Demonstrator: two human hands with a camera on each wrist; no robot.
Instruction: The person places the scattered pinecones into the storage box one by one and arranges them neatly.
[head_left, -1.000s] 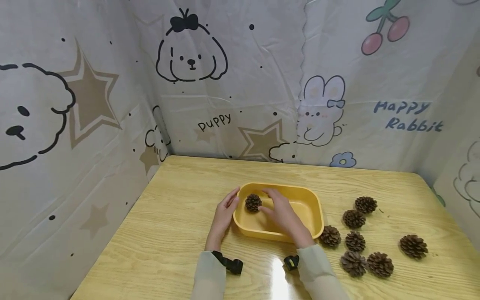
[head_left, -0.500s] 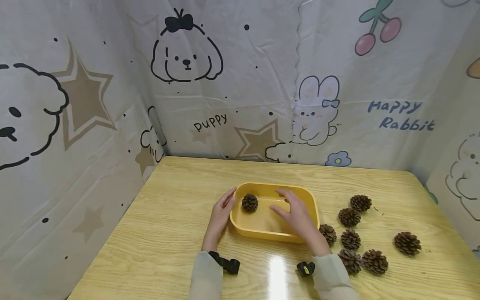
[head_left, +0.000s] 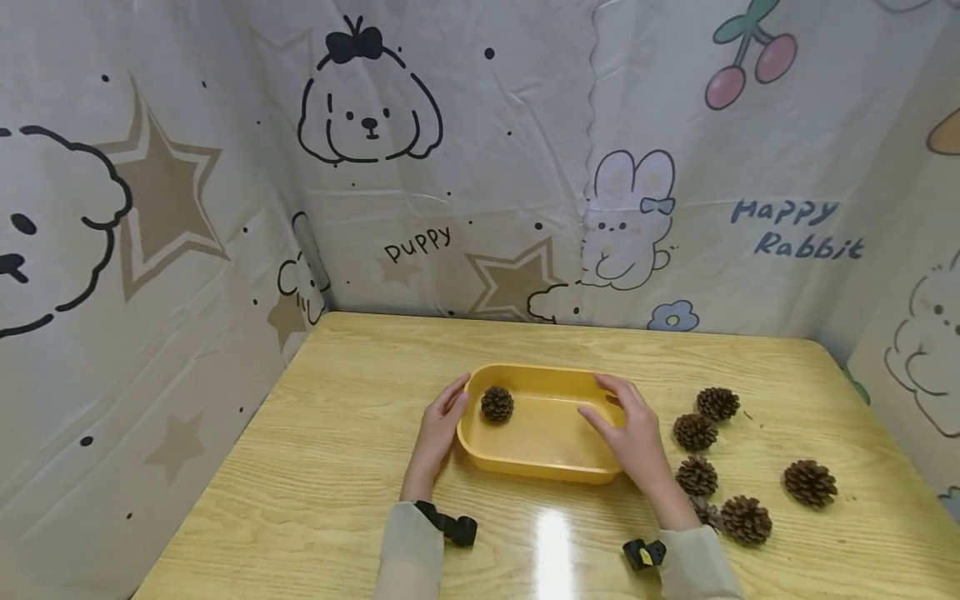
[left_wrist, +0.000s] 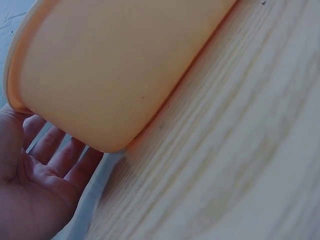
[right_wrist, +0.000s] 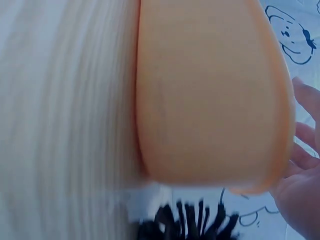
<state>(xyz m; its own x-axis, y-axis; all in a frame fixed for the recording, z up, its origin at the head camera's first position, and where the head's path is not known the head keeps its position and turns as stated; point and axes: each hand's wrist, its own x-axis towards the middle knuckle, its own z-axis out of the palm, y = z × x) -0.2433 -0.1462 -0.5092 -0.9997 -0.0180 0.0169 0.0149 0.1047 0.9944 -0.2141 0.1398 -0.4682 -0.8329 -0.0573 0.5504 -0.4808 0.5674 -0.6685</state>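
Observation:
A yellow rectangular bin (head_left: pixel 536 471) with rounded corners sits on the table, one brown pinecone (head_left: pixel 497 404) inside near its left end. My left hand (head_left: pixel 441 425) rests against the bin's left end; its fingers (left_wrist: pixel 50 142) lie extended along the end wall in the left wrist view. My right hand (head_left: pixel 636 433) is at the bin's right end, thumb and fingers spread around the rim and holding no pinecone. The right wrist view shows its fingers (right_wrist: pixel 306 132) beside the bin's rim (right_wrist: pixel 287 115).
Several loose pinecones (head_left: pixel 746 521) lie right of the bin, one pinecone (head_left: pixel 810 483) farther off to the right. The wooden table (head_left: pixel 360 400) meets a printed cloth (head_left: pixel 450 125) at its back and left. Black cameras (head_left: pixel 459 530) are strapped to both wrists.
My right hand has moved right, from beside the pinecone inside the bin to the bin's right end. My left hand stays at the left end. The view has shifted slightly.

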